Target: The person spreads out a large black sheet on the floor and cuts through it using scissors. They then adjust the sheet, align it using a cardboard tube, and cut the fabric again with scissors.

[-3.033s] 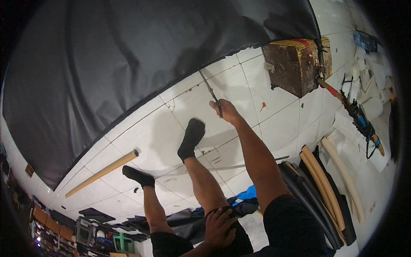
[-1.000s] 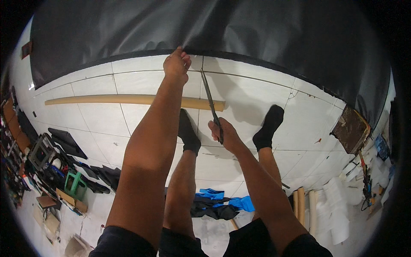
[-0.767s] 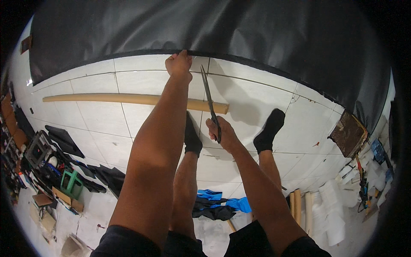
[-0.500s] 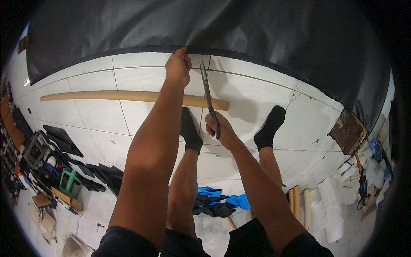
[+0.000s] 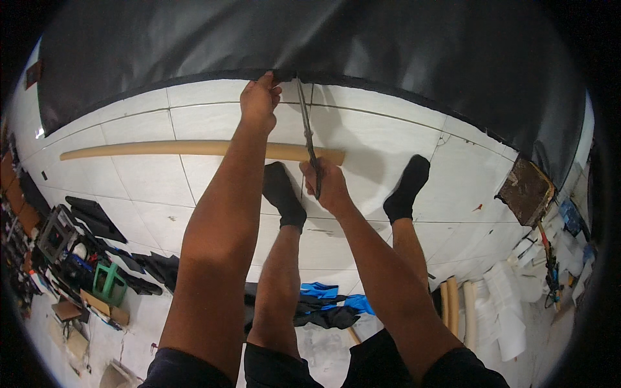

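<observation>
A large black sheet (image 5: 388, 45) spreads across the far part of the tiled floor, its near edge curving past both hands. Pinched in the fingers of my left hand (image 5: 261, 102) is that edge, a little left of the middle. Scissors (image 5: 304, 116) with long blades are gripped by the handles in my right hand (image 5: 326, 182). Their tips meet the sheet's edge just right of my left hand, and the blades look nearly closed. Under my forearm and the scissors lies a long tan cardboard tube (image 5: 155, 149), partly hidden.
My feet in black socks (image 5: 283, 194) stand behind the tube. A brown block (image 5: 527, 189) sits at the sheet's right corner. Frames and a green plastic stool (image 5: 110, 284) clutter the left. Blue and black cloth (image 5: 323, 304), more tubes (image 5: 453, 304) and white wrapping (image 5: 508, 310) lie nearer.
The scissors have moved forward and slightly left, bringing their blades together and their tips to the sheet's edge. My left hand has shifted slightly left.
</observation>
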Demonstrator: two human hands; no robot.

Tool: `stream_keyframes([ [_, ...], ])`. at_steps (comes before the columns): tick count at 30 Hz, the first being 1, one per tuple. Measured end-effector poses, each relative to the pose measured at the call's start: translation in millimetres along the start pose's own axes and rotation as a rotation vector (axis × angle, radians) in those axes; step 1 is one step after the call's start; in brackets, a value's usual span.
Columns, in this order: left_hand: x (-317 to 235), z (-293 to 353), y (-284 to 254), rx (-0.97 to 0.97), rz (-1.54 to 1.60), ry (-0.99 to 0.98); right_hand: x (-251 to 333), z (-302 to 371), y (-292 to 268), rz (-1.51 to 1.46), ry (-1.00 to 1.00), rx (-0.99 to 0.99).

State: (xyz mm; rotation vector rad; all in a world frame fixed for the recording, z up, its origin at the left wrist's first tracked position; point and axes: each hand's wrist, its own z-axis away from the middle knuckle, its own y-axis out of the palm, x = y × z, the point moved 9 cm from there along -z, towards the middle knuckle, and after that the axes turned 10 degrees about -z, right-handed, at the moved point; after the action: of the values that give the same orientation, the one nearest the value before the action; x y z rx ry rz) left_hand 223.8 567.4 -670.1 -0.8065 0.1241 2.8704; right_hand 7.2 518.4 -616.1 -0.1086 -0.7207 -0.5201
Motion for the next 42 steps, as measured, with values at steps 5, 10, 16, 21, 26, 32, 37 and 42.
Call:
stream_keyframes([
  [5,1,-3,-4,-0.007,0.009,-0.045,-40,38,-29,0.147,0.163,0.003],
  [10,-49,-39,-66,0.028,0.038,0.279,-47,61,-22,0.084,0.216,0.052],
  [16,-55,-28,-75,-0.111,0.356,-0.006,-18,89,-61,0.034,0.302,0.010],
  [21,-72,-26,-99,-0.146,0.264,-0.102,44,75,-7,-0.319,0.245,0.008],
  [26,-76,-55,-105,0.012,0.464,-0.055,-21,63,28,0.120,0.281,0.063],
  [32,-149,-98,-256,-0.111,0.338,0.098,2,56,146,0.173,0.321,0.187],
  [37,-160,-84,-310,-0.220,0.306,0.005,2,10,241,-0.088,0.267,0.101],
  [42,-182,-91,-323,0.113,0.133,0.014,27,-39,365,-0.864,0.167,0.249],
])
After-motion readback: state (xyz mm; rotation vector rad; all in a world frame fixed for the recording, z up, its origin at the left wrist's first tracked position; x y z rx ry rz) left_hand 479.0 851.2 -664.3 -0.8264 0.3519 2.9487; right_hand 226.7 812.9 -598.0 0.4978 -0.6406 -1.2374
